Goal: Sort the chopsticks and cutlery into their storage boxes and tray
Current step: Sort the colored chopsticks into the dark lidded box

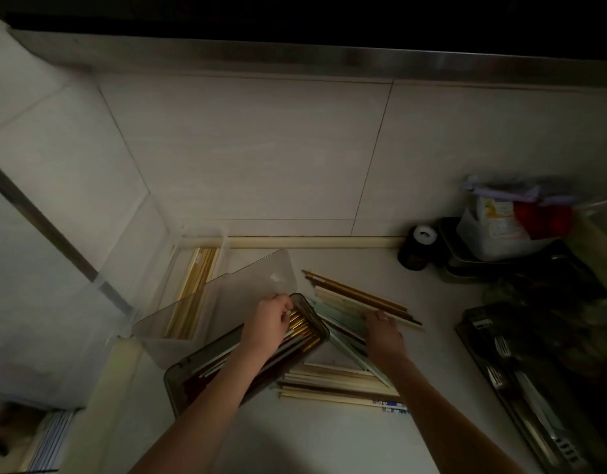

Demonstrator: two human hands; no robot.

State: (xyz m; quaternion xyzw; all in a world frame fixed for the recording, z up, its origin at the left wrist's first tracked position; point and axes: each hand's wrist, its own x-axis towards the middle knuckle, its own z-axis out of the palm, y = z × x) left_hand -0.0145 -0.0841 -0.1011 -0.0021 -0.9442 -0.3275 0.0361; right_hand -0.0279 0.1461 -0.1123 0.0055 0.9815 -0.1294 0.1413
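Dim pale worktop (329, 439) carries a smoky translucent oblong chopstick box (179, 381). Left hand (271, 323) pinches a pale chopstick tip over that box. Right hand (384, 331), right of the box, presses loose pale green chopsticks (339, 314); its grip is unclear.

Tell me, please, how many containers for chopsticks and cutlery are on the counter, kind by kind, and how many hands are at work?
Clear storage box, light chopsticks inside: 1
Dark storage box, gold and dark chopsticks inside: 1
Cutlery tray, forks inside: 1
Frosted lid, leaning between the boxes: 1
Hands, left hand over the dark box, right hand on the loose chopsticks: 2
Total: 6
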